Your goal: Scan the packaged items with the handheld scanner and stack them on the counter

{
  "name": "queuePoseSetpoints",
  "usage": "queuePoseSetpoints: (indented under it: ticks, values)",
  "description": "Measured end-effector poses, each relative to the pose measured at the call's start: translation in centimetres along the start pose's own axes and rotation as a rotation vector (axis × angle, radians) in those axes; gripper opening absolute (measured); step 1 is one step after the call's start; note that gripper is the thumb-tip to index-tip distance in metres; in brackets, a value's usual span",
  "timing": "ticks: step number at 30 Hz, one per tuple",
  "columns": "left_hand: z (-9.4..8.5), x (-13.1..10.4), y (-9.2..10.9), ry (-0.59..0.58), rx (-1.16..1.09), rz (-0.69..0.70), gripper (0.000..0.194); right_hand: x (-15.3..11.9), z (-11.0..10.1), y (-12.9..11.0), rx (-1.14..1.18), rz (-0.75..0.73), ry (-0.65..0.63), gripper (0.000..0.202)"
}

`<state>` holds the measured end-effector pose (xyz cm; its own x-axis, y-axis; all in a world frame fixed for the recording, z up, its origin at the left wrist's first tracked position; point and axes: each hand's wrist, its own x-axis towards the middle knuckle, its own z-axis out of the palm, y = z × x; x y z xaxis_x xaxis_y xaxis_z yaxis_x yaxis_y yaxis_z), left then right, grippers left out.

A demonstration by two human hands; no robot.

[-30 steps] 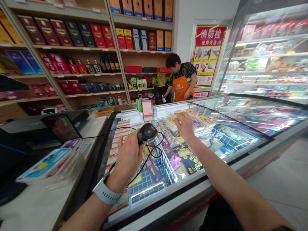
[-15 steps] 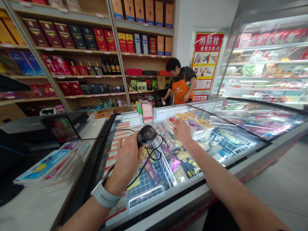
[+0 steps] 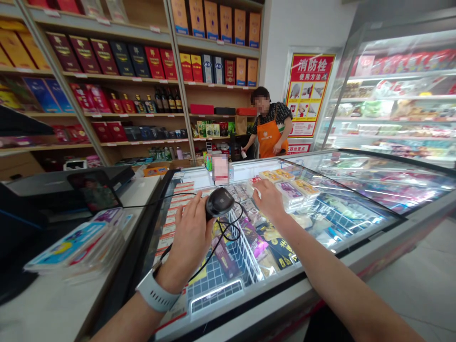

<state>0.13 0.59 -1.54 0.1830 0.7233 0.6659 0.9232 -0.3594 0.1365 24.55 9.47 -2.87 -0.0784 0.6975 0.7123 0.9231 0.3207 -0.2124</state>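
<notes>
My left hand point(image 3: 190, 237), with a pale watch strap on the wrist, is wrapped round a black handheld barcode scanner point(image 3: 220, 201). The scanner's black cable point(image 3: 228, 237) loops below it over the freezer glass. Further right, the curled fingers of my right hand point(image 3: 270, 202) are on a red-labelled food pack point(image 3: 255, 180), partly hidden by the hand. Beside it, purple-labelled packs point(image 3: 290, 190) and yellow-labelled packs point(image 3: 305, 187) stand in stacks on the glass top.
A glass-topped freezer point(image 3: 256, 289) with white wire baskets point(image 3: 245, 242) lies before me. On the left counter are flat packs point(image 3: 67, 242) and a phone-like screen point(image 3: 93, 190). A co-worker in an orange apron point(image 3: 270, 137) stands behind the freezer, near shelves of boxed goods point(image 3: 128, 59).
The view has shifted slightly. My left hand still holds the scanner, and my right hand stays at the red-labelled pack with its fingers a little more drawn in.
</notes>
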Motion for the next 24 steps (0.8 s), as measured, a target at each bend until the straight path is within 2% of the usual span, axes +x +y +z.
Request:
queuePoseSetpoints:
  ticks: [6, 15, 24]
  values:
    - [0.2, -0.1, -0.1, 0.03, 0.005, -0.001, 0.044, -0.4, 0.5, -0.5, 0.068, -0.087, -0.004, 0.025]
    - [-0.3, 0.0, 0.1, 0.066, -0.036, -0.045, 0.042, -1.1, 1.6, -1.3, 0.107, -0.145, -0.118, 0.024]
    - [-1.9, -0.1, 1.0, -0.027, -0.122, -0.104, 0.049, -2.1, 4.4, -1.5, 0.166, -0.308, -0.191, 0.026]
